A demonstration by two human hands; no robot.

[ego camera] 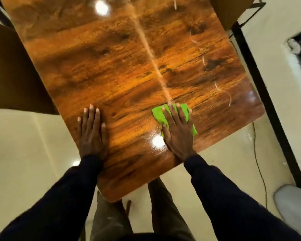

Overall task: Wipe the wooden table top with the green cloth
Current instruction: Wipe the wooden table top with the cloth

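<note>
Left hand [91, 132]: we see it flat on the desk [111, 66], palm down, fingers straight and together, gripping nothing; it lies left of the green cloth, well apart from it, by the desk's left edge.
Left sleeve [63, 197]: dark, reaching to the wrist.
Light glare [158, 142]: we see 1 bright spot on the desk, just left of the cloth's near end.
Green cloth [159, 115]: flat on the desk near its front right corner.
Right hand [178, 131]: we see it pressed palm down on the cloth, fingers spread, not curled around it.
White streaks [221, 89]: curved marks on the desk, right of and beyond the cloth.
</note>
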